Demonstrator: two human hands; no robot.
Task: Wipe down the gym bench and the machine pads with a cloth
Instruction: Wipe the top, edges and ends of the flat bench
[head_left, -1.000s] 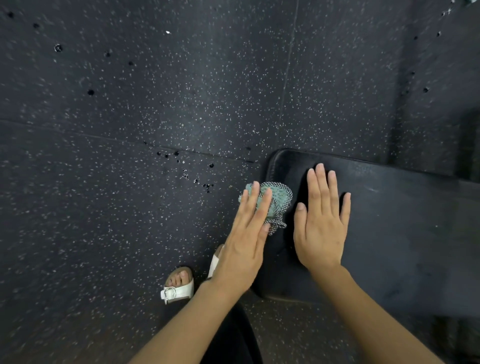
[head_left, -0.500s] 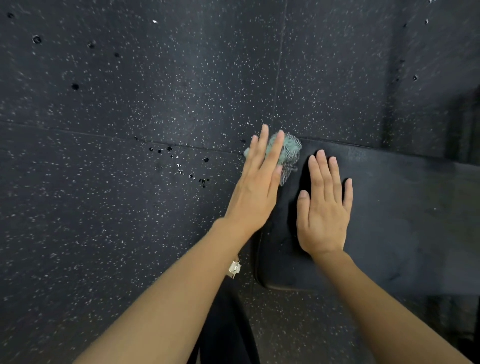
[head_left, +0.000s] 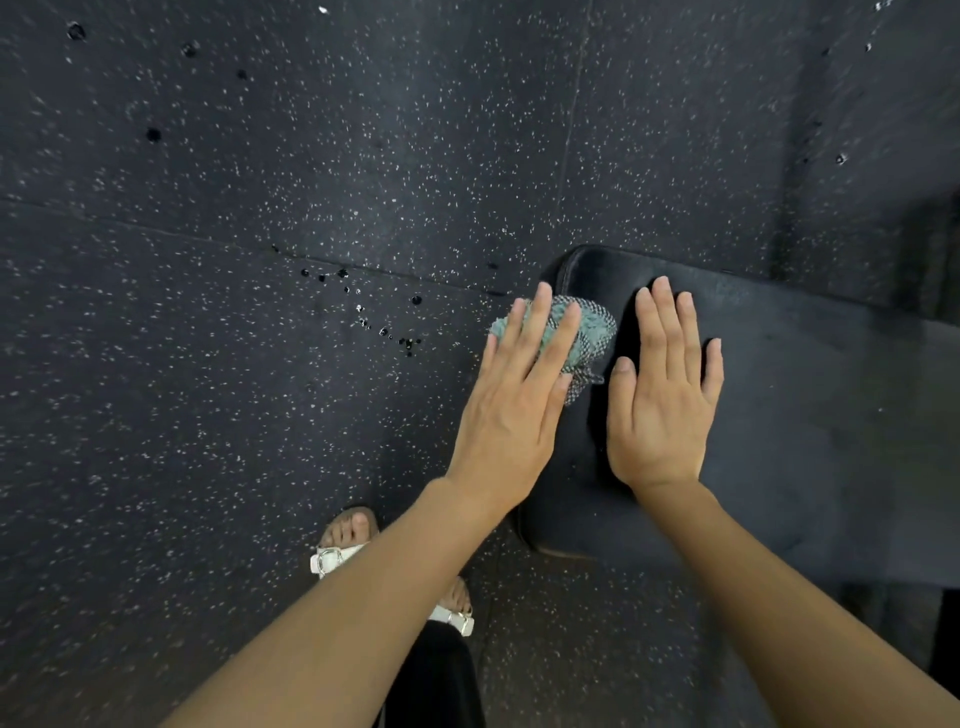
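Observation:
A black padded gym bench runs from the middle of the view to the right edge, its rounded end toward the left. A bunched teal cloth with a checked edge lies on that end. My left hand presses it down with straight fingers, and the palm hangs over the bench's left edge. Right beside it, my right hand lies flat on the bench top, fingers straight and together, holding nothing. The part of the cloth under my left fingers is hidden.
Dark speckled rubber flooring surrounds the bench, with seams and small holes left of the cloth. My feet in white sandals stand below the left forearm, close to the bench's near corner.
My left hand pushed the cloth to the bench's far corner, then drew it back toward me along the left end. The right hand stayed flat on the bench.

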